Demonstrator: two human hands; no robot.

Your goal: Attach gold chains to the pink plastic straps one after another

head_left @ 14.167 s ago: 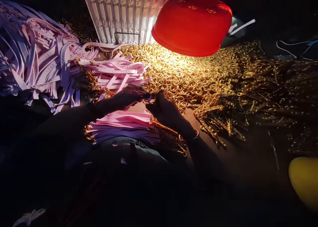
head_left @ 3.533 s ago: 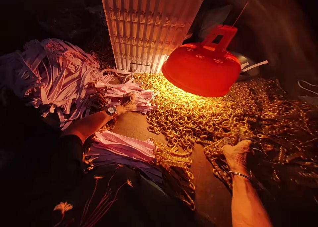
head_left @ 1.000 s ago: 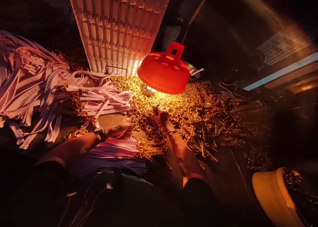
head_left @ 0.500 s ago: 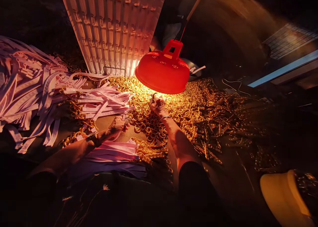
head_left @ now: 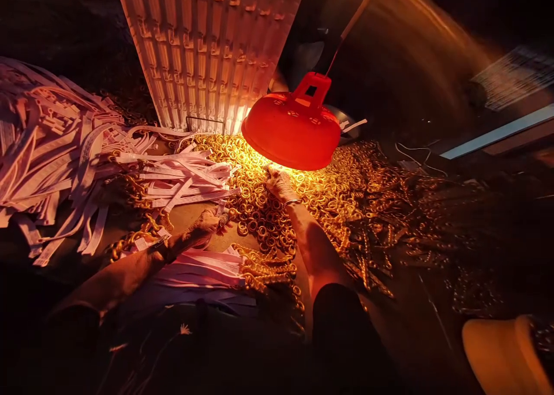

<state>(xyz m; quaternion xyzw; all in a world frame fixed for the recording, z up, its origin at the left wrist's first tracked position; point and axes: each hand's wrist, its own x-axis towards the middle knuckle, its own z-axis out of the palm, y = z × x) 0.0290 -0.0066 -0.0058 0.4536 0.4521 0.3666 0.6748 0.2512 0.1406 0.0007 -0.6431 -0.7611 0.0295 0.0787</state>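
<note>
My left hand (head_left: 208, 223) is closed on a pale pink strap (head_left: 221, 206), whose short end sticks up above the fingers; the rest of that strap is mostly hidden. It hovers between two bundles of straps, left of the pile of gold-coloured metal rings (head_left: 258, 198). My right hand (head_left: 279, 185), a bangle at its wrist, is at the ring pile under the lamp. Its fingers are drawn together, and glare hides whatever may be between them. Below my left hand lies a bundle of straps (head_left: 208, 266) with gold chains (head_left: 264, 271) at its right end.
A red lamp (head_left: 294, 132) hangs low over the rings, just above my right hand. Behind stands a ribbed translucent panel (head_left: 208, 55). Loose straps (head_left: 47, 147) heap up at the left. Gold chain pieces (head_left: 367, 233) spread rightward, and a yellowish container (head_left: 493, 349) stands lower right.
The scene has shifted slightly right in view. The strap's loop that hung under my left hand is less visible. My right hand remains at the rings under the lamp.
</note>
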